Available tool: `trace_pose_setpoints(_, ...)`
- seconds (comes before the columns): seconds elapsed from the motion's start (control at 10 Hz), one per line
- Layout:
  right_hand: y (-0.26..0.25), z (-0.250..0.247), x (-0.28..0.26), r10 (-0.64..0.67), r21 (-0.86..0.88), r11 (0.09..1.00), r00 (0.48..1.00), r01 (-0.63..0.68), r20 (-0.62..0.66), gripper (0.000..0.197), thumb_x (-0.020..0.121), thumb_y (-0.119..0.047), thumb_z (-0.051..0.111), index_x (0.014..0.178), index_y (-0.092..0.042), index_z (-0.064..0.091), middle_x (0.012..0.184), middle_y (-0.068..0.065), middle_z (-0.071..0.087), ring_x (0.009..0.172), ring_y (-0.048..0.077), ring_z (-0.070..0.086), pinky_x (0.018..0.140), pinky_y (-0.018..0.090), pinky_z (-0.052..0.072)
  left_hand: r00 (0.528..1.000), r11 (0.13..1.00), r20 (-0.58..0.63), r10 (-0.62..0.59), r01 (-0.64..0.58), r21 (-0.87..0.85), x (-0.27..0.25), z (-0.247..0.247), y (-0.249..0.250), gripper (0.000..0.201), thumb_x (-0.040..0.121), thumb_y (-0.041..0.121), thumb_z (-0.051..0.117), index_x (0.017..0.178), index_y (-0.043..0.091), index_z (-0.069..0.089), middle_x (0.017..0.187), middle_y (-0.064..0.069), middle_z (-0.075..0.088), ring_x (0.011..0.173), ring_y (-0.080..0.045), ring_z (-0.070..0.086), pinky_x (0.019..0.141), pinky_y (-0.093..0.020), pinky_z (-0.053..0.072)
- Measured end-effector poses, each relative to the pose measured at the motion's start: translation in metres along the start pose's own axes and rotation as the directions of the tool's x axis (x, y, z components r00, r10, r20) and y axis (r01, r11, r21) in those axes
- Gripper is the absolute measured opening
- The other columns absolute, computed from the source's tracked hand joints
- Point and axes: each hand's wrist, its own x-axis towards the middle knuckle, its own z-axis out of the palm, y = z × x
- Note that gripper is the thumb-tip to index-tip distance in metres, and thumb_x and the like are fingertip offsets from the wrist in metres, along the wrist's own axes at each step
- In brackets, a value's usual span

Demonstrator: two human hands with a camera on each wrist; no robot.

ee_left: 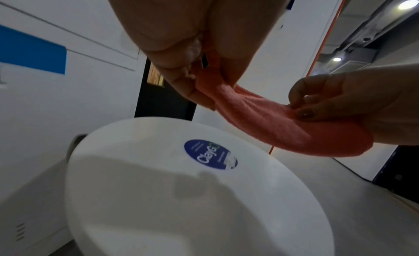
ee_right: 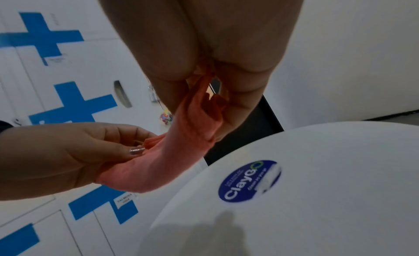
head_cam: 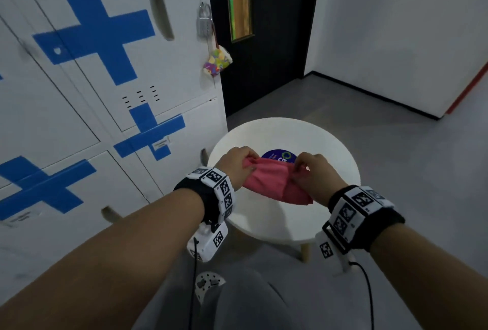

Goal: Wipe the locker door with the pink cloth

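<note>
The pink cloth (head_cam: 272, 182) hangs stretched between both hands above a round white table (head_cam: 330, 197). My left hand (head_cam: 237, 166) pinches its left end, and my right hand (head_cam: 314, 174) pinches its right end. In the left wrist view the pink cloth (ee_left: 267, 123) sags between my left hand (ee_left: 204, 84) and my right hand (ee_left: 317, 107). In the right wrist view the pink cloth (ee_right: 172, 152) runs from my right hand (ee_right: 204, 91) down to my left hand (ee_right: 108, 145). White locker doors (head_cam: 111, 73) with blue tape crosses stand to the left.
A padlock (head_cam: 204, 22) and a colourful pouch (head_cam: 217, 61) hang at the locker's right edge. A dark door (head_cam: 264, 65) stands behind the table. A round blue sticker (head_cam: 277, 156) lies on the tabletop. Grey floor (head_cam: 409, 145) spreads to the right.
</note>
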Motion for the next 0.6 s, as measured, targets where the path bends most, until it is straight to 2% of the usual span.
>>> trace_pose_setpoints(0.1,0.015,0.014,0.008,-0.004,-0.022,1.000,1.000,0.004,0.013,0.022,0.081,-0.005,0.054,0.082,-0.017,0.071,0.105,0.014,0.060,0.087,0.026,0.060,0.073,0.021,0.040,0.996,0.999,0.079,-0.038,0.034,0.042,0.003,0.013,-0.007,0.030,0.088,0.016,0.057,0.118,0.013,0.059,0.121,-0.009,0.056,0.110,-0.022,0.053,0.089,-0.022,0.035)
trace_pose_setpoints(0.2,0.024,0.028,0.010,0.046,-0.048,0.998,0.998,-0.043,0.053,0.026,0.083,-0.003,0.052,0.093,-0.011,0.074,0.107,0.011,0.055,0.092,0.024,0.059,0.074,0.013,0.033,0.986,0.994,0.145,-0.085,0.073,0.081,0.004,0.025,-0.017,0.035,0.088,0.014,0.054,0.123,0.014,0.056,0.125,-0.011,0.053,0.113,-0.024,0.052,0.091,-0.024,0.036)
trace_pose_setpoints(0.3,0.036,0.041,0.014,0.043,-0.068,0.997,0.996,-0.038,0.079,0.023,0.084,-0.007,0.054,0.095,-0.015,0.072,0.114,0.014,0.054,0.095,0.026,0.058,0.079,0.014,0.035,0.976,0.989,0.188,-0.114,0.094,0.114,0.005,0.031,-0.027,0.045,0.088,0.009,0.052,0.133,0.014,0.049,0.132,-0.013,0.049,0.119,-0.026,0.049,0.096,-0.025,0.036)
trace_pose_setpoints(0.4,0.043,0.045,0.015,0.081,-0.102,0.993,0.986,-0.066,0.145,0.022,0.086,-0.012,0.058,0.106,-0.018,0.065,0.125,0.010,0.048,0.102,0.025,0.057,0.089,0.028,0.045,0.941,0.979,0.304,-0.151,0.101,0.176,0.004,0.030,-0.032,0.054,0.089,0.009,0.053,0.141,0.011,0.038,0.139,-0.015,0.044,0.124,-0.027,0.046,0.100,-0.026,0.034)
trace_pose_setpoints(0.5,0.048,0.046,0.016,0.073,-0.097,0.994,0.988,-0.059,0.138,0.027,0.086,-0.013,0.059,0.112,-0.019,0.061,0.127,0.007,0.046,0.102,0.022,0.057,0.086,0.028,0.046,0.930,0.973,0.334,-0.152,0.083,0.214,0.002,0.028,-0.036,0.047,0.090,0.011,0.052,0.135,0.002,0.042,0.133,-0.019,0.049,0.121,-0.029,0.048,0.097,-0.030,0.036)
trace_pose_setpoints(0.6,0.046,0.049,0.019,0.073,-0.082,0.995,0.990,-0.063,0.121,0.029,0.086,-0.013,0.059,0.114,-0.018,0.060,0.124,0.007,0.050,0.098,0.020,0.057,0.083,0.026,0.044,0.950,0.976,0.279,-0.138,0.082,0.204,-0.002,0.024,-0.041,0.044,0.089,0.013,0.053,0.132,0.004,0.046,0.132,-0.019,0.050,0.120,-0.030,0.049,0.097,-0.032,0.037)
